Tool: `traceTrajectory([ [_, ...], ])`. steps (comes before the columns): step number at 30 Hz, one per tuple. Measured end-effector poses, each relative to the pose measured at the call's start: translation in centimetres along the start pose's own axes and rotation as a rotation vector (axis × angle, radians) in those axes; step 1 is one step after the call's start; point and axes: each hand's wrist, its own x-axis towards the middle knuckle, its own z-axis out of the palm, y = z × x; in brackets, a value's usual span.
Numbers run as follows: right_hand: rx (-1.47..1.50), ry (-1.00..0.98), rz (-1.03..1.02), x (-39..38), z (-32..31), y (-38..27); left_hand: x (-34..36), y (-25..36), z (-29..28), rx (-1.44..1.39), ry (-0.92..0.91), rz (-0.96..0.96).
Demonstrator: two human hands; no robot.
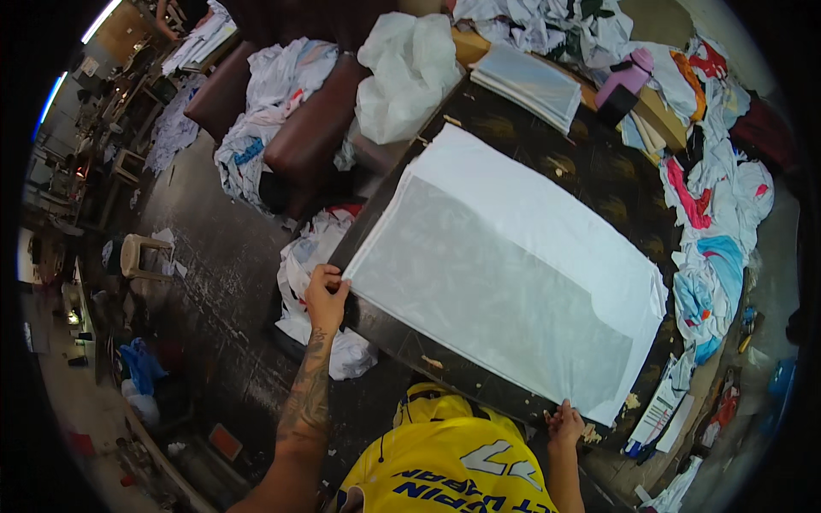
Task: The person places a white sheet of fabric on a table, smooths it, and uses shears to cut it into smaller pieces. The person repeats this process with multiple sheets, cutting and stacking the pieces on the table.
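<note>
Left hand (326, 301): fingers nearly closed, pinching a corner of layered sheets (487, 274). Right hand (564, 424): likewise, at near edge. Dark tabletop (603, 179): beyond both hands.

The person is wearing a bright yellow top (402, 451), loose and creasing into folds. Bold dark-blue lettering (413, 490) is running across the cloth, and a large pale numeral (523, 469) with a dark outline is standing out beside it. A thin dark line (382, 446) is curving along the yellow. Dark tattoos (310, 398) are patterning the bare left forearm (295, 436), reaching toward the wrist. The right forearm (563, 470) is showing bare too.
</note>
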Motion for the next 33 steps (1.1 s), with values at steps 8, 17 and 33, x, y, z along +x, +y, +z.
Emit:
traceTrajectory([
  [8, -0.103, 0.024, -0.033, 0.3, 1.2, 0.0, 0.1, -0.6, 0.9, 0.081, 0.077, -0.011],
  [17, -0.889, 0.147, -1.003, -0.7, 5.1, -10.6, 1.3, 5.8, 6.7, 0.626, 0.35, -0.082],
  [33, -0.955, 0.478, -0.846, 12.8, 0.5, -17.9, 11.8, 11.2, 18.7, 0.957, -0.269, 0.55],
])
